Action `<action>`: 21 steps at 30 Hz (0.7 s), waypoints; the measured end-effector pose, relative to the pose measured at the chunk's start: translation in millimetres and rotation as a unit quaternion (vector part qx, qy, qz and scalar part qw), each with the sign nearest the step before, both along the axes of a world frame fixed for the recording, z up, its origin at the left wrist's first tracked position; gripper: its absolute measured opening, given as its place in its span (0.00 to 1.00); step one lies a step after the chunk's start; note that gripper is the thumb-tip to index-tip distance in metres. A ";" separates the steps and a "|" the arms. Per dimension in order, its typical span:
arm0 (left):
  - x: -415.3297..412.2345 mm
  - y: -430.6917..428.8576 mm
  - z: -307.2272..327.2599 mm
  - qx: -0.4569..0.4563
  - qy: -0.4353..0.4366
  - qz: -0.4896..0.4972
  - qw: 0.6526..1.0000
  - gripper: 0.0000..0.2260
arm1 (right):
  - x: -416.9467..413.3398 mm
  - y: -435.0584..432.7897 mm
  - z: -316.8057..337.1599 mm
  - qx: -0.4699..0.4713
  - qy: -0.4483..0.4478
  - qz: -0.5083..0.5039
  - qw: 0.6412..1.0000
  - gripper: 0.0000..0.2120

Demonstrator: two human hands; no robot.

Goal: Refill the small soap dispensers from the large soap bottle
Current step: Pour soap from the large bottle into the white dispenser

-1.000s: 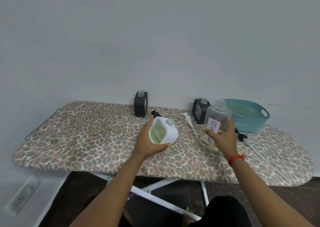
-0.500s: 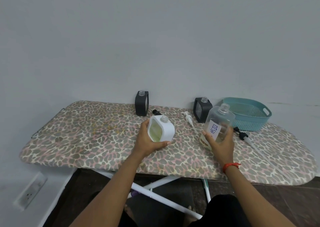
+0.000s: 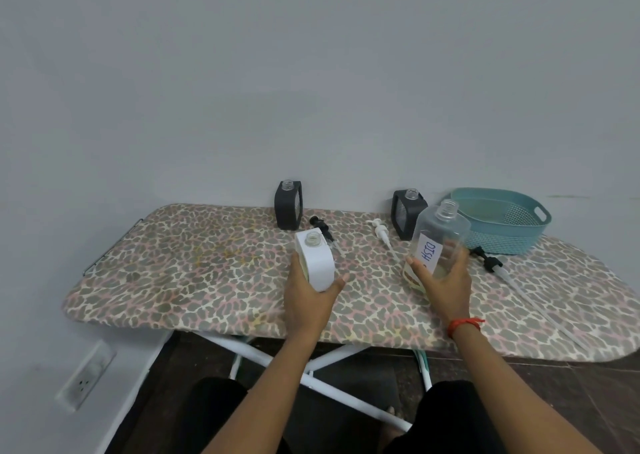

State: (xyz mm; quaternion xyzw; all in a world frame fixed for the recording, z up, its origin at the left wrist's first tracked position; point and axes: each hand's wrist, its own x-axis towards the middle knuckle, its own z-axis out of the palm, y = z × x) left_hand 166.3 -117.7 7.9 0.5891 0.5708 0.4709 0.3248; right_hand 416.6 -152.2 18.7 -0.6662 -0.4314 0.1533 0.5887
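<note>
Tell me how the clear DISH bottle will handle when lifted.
The clear bottle probably feels light: only a shallow layer of soap shows at its base. Its smooth wall may slip in the right hand. Uncapped, it would spill if tipped.

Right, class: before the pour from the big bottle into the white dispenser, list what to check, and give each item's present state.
1. White dispenser neck uncapped: ok.
2. Big bottle neck uncapped: ok.
3. Left hand grip round the dispenser: ok.
4. Right hand grip round the bottle: ok.
5. Bottle mouth over dispenser mouth: not ok; they are apart, side by side.
6. Enough soap in the bottle: cannot tell; only a shallow layer shows.
</note>
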 end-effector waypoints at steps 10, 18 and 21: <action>18.3 19.2 19.4 0.008 -0.018 0.010 1.000 0.23 | 6.8 4.7 -8.2 -0.011 0.001 -0.006 1.000 0.38; 65.9 90.7 49.3 0.017 -0.016 -0.077 0.997 0.24 | 9.1 6.7 -11.9 0.005 0.023 0.003 1.000 0.39; 84.0 115.9 52.5 0.007 0.013 -0.105 0.994 0.25 | 9.7 6.9 -11.3 0.012 0.025 0.012 1.000 0.38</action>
